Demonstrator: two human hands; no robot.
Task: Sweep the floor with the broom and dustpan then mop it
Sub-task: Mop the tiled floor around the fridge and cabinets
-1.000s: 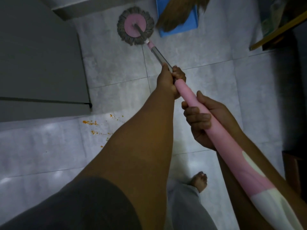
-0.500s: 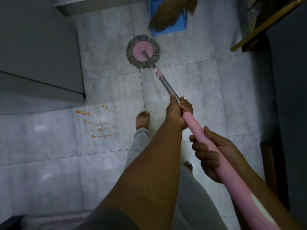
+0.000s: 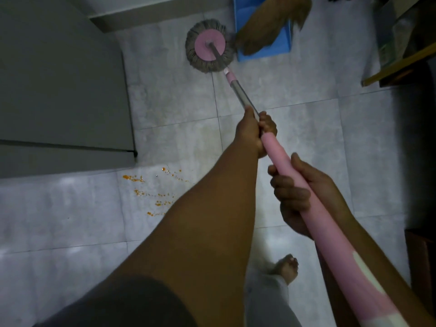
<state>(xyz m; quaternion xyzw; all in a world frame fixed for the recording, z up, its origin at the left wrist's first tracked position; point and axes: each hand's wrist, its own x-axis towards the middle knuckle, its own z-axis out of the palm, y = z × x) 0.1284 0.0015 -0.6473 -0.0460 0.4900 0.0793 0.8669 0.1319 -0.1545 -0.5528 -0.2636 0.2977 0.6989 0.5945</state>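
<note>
Across the grey tiled floor, the spin mop stretches forward, its round head flat on the tiles, just beside the broom lying on the blue dustpan. Ahead, the left hand clasps the shaft; behind, the right hand wraps the pink grip. To the left lie orange crumbs, unswept: better to draw flat, overlapping strokes toward them.

Dim room with a pale grey tiled floor, shiny at 8 o'clock. A large grey cabinet fills 10 o'clock. A wooden shelf edge crosses 2 o'clock; dark wooden furniture stands at 4 o'clock.
</note>
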